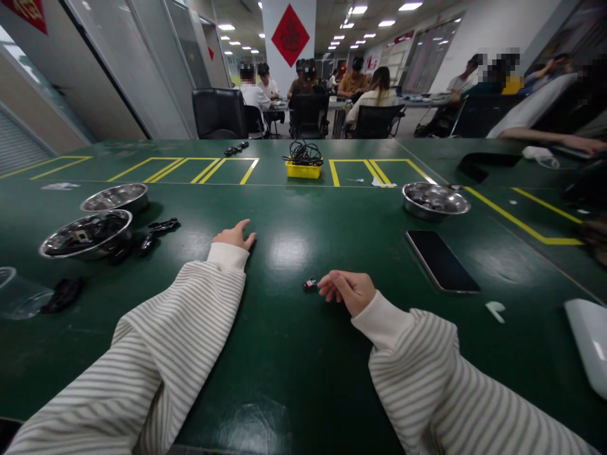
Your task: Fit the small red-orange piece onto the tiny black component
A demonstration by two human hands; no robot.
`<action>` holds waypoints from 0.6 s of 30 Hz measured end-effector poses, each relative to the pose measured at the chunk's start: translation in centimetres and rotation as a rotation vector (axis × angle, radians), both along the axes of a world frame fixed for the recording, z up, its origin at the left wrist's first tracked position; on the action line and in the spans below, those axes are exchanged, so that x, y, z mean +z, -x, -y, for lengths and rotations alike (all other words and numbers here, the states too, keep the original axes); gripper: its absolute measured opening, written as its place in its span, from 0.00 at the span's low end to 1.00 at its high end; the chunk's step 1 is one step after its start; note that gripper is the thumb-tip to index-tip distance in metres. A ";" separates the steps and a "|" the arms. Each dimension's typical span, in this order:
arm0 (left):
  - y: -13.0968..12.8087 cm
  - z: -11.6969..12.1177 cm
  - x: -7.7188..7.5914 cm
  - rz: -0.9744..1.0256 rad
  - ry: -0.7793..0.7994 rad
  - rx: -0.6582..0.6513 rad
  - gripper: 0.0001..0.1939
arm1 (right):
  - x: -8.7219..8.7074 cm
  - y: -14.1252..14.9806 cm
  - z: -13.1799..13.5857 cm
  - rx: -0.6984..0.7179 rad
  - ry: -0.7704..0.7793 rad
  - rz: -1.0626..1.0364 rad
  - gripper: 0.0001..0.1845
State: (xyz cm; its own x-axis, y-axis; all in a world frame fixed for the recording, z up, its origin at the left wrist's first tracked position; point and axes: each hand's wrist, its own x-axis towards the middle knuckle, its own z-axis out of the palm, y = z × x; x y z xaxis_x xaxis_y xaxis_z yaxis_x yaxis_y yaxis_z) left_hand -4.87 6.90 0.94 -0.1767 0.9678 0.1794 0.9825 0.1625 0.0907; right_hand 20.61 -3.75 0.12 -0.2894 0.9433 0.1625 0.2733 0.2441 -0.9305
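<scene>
My left hand is over the green table left of the middle, thumb and index finger spread, with nothing in it. My right hand is closed, its fingers curled together and the thumb laid over them. A small red-and-silver part sits right at its fingertips; the exact grip on it is too small to make out. To the left of my left hand lie several black plastic pieces. They are beside a metal bowl filled with similar black parts.
A second metal bowl stands behind the first, near a clear plastic cup. On the right are a phone, a white earbud and another metal bowl. A yellow tray holds black cables. People sit beyond the table.
</scene>
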 end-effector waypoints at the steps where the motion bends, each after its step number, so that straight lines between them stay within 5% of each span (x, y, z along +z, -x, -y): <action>1: 0.8 -0.6 -0.1 0.005 0.014 0.038 0.26 | -0.1 0.0 0.0 0.005 -0.001 0.000 0.26; 11: 2.7 -2.0 -0.2 0.044 0.086 0.025 0.18 | -0.2 0.0 -0.2 0.032 0.021 0.005 0.27; 18: 1.7 -0.7 -0.5 0.182 -0.035 -0.263 0.17 | -0.3 0.0 -0.2 0.059 0.028 0.017 0.26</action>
